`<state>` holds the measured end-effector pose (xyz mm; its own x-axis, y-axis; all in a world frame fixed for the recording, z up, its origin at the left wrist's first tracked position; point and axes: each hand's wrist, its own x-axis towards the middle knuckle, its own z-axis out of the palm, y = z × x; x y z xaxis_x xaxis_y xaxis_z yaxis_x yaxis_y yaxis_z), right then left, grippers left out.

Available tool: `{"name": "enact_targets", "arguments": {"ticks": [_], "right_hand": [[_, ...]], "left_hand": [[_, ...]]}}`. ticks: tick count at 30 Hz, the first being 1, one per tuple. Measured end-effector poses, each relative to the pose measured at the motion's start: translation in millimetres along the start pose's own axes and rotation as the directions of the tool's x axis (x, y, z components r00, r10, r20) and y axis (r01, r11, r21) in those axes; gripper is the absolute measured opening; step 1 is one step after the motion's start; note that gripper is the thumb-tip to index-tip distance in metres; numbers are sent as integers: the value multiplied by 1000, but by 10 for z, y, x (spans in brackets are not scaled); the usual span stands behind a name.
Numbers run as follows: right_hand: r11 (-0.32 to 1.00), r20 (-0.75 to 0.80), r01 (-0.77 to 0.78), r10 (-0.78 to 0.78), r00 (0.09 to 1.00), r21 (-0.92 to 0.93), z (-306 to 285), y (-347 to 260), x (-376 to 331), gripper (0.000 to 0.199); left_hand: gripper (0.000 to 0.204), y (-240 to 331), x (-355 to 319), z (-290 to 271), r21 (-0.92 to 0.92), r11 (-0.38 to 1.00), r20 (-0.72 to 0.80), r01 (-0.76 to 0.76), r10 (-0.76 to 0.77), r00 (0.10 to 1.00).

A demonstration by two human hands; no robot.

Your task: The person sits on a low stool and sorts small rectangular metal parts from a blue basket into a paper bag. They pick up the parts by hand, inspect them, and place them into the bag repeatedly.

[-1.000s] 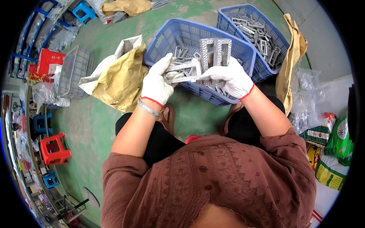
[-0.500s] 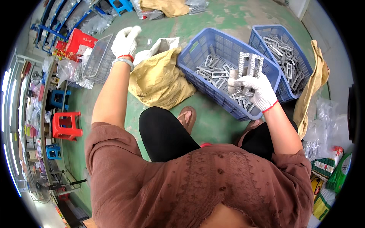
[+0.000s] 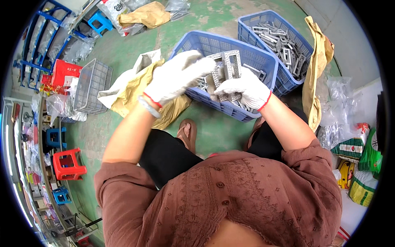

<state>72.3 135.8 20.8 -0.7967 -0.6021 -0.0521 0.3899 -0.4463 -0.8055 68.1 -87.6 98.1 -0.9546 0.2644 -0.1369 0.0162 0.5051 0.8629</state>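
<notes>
Apparent step: handling silver rectangular metal frames (image 3: 225,66) above a blue perforated plastic crate (image 3: 255,57).
White-gloved right hand (image 3: 245,88): grip closed around frames. White-gloved left hand (image 3: 177,76): blurred alongside, grip undeterminable. Next move judged to need steady right-hand support.

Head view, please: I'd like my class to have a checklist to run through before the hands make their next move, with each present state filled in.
1. Hands gloved: ok; left hand and right hand wear white knit gloves.
2. Right hand gripping silver rectangular metal frames: ok.
3. Left hand touching those frames: cannot tell; it is blurred.
4. Frames held above the nearer blue plastic crate: ok.
5. Wrists free of jewellery: not ok; a pale bangle circles the left one.
6. Closed shoes: not ok; brown flip-flops.
</notes>
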Motion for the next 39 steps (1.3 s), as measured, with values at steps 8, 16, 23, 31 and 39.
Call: {"name": "enact_targets", "arguments": {"ticks": [8,16,23,31,39], "right_hand": [[993,49,-32,26,998,110,-37,-11,-62,42],[951,-7,7,-5,1000,310,-179,3,-129,20],[939,81,82,-116,990,334,-208,-80,-90,15],[950,42,130,-148,988,284,-333,-72,0,39],[980,-35,70,-65,997,187,-134,-190,-101,25]], "left_hand": [[45,-50,118,330,-508,861,81,-30,83,993],[24,-98,23,223,-744,668,126,21,109,986],[34,-334,-89,157,-813,583,101,-18,171,980],[46,-397,-158,264,-858,494,-61,-144,179,982],[40,-458,-140,309,-890,371,-225,-264,145,964]]}}
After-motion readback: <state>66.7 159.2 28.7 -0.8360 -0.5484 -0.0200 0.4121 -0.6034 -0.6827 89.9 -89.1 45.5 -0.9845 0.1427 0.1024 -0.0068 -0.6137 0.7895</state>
